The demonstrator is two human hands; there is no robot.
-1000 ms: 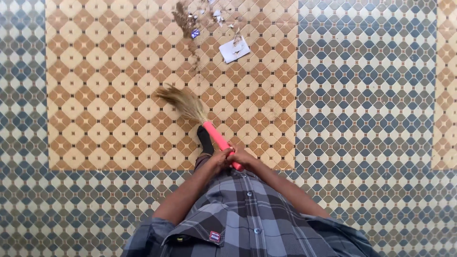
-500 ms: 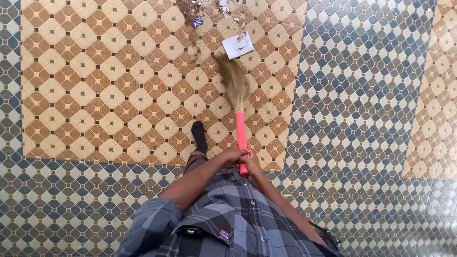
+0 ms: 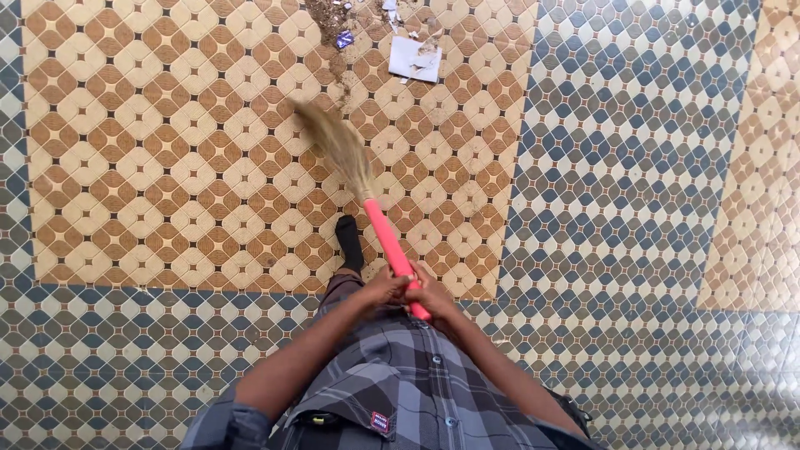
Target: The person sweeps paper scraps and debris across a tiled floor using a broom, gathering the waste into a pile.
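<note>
While we look straight down, the tiled floor (image 3: 167,167) spreads out under and ahead of our hands, brown and cream in the middle panel, blue and grey around it. Our plaid shirt (image 3: 408,392) fills the bottom of the view, both forearms reaching forward from it and meeting close to the body. Our left hand (image 3: 382,287) and right hand (image 3: 432,293) are both wrapped tight around the lower end of the broom (image 3: 367,200), touching each other on its pink handle. From the hands the handle slants away and to the left, ending in a blurred straw brush. Just left of the handle is our dark-socked foot (image 3: 350,242). Well beyond the brush lie a white paper (image 3: 414,60) and a dirt pile (image 3: 332,21).
</note>
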